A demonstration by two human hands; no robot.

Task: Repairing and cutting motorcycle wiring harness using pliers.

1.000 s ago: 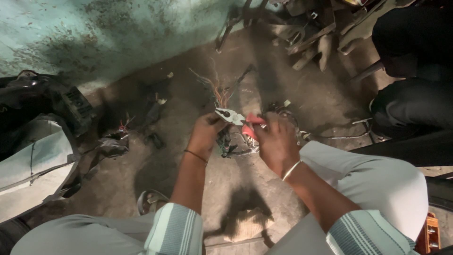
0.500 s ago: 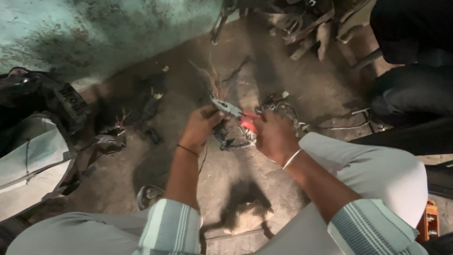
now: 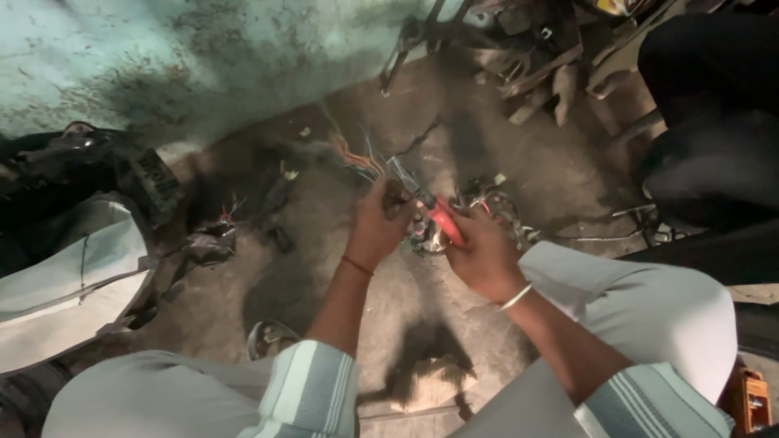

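Observation:
My right hand [image 3: 483, 255] grips red-handled pliers [image 3: 430, 209] whose metal jaws point up and left. My left hand [image 3: 379, 223] is closed around a bundle of coloured wires [image 3: 355, 156] right beside the jaws. Both hands meet above a dirty concrete floor [image 3: 324, 276]. A tangle of wiring and small connectors [image 3: 495, 203] lies just past my right hand. Which wire the jaws touch is hidden by my fingers.
A white vehicle body panel [image 3: 69, 276] and black parts [image 3: 89, 170] lie at the left. Metal scrap and frame pieces [image 3: 527, 57] pile up at the top. Another person's dark-trousered legs [image 3: 706, 122] are at the right. Loose connectors [image 3: 211, 243] are scattered on the floor.
Both hands have stayed together on the wires and pliers. The pliers' jaws have tilted slightly, and the view has shifted a little.

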